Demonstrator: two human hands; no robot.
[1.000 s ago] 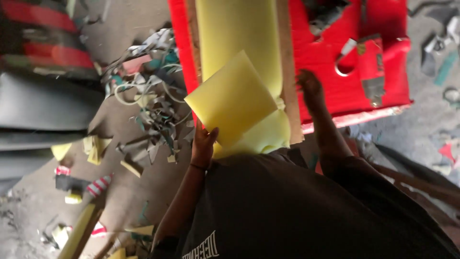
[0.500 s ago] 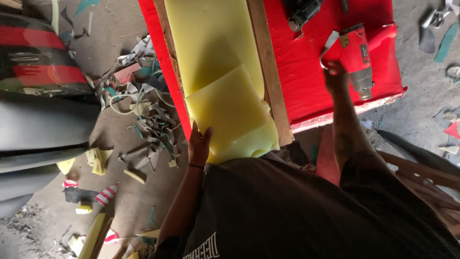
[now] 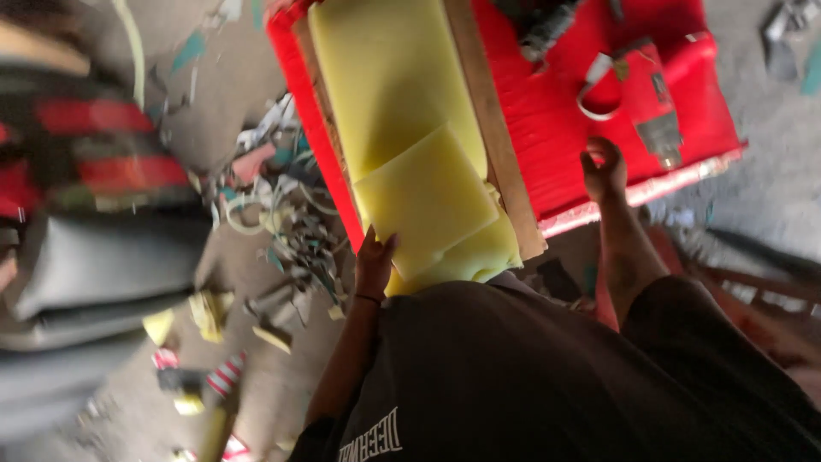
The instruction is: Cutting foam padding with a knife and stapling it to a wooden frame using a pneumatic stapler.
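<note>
Yellow foam, two pieces counted. One small square foam pad (image 3: 425,201) lies flat on top of one long foam slab (image 3: 389,85), near the slab's lower end, turned a little askew to it. The slab sits within a wooden frame (image 3: 492,128) whose rail runs along its right edge.

Hands, two, both the person's own. Left hand (image 3: 374,261): fingers pointing up and pressed against the lower left edge of the foam pad, touching it; the hand looks flat rather than curled, though whether any finger hooks under the pad cannot be told. A dark band circles its wrist. Right hand (image 3: 604,167): fingers curled into a loose fist, resting on the red covered surface (image 3: 556,111), well apart from the pad with the wooden rail between them. It grips nothing that can be seen.

Red power tool (image 3: 650,85), one, lying on the red surface just above the right hand, not touching it. A pale strap loop (image 3: 596,90), one, lies beside the tool.

Floor to the left: one heap of offcuts and scrap strips (image 3: 282,231), uncounted, and several small yellow foam scraps (image 3: 205,312). Rolled or stacked grey and red striped material (image 3: 77,214), blurred, at the far left.
</note>
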